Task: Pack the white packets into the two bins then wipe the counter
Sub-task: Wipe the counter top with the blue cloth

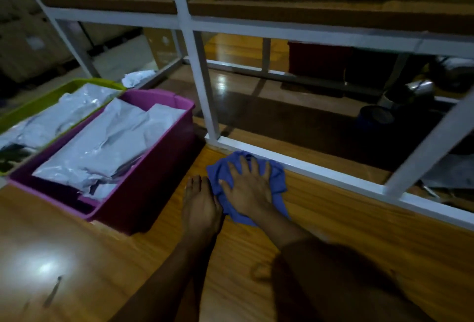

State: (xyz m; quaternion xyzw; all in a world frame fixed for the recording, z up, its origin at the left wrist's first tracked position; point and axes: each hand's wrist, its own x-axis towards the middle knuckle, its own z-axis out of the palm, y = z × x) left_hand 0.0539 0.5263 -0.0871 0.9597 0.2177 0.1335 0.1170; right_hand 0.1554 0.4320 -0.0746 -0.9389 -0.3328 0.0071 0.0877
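Note:
A purple bin stands on the wooden counter, filled with white packets. Left of it a green bin also holds white packets. One more white packet lies behind the bins on the counter. My right hand presses flat, fingers spread, on a blue cloth close to the white frame. My left hand rests flat on the counter just left of the cloth, beside the purple bin.
A white metal frame with glass panes borders the counter's far edge. Behind the glass are a red box, a dark round container and a shiny metal pot. Cardboard boxes fill the upper shelf.

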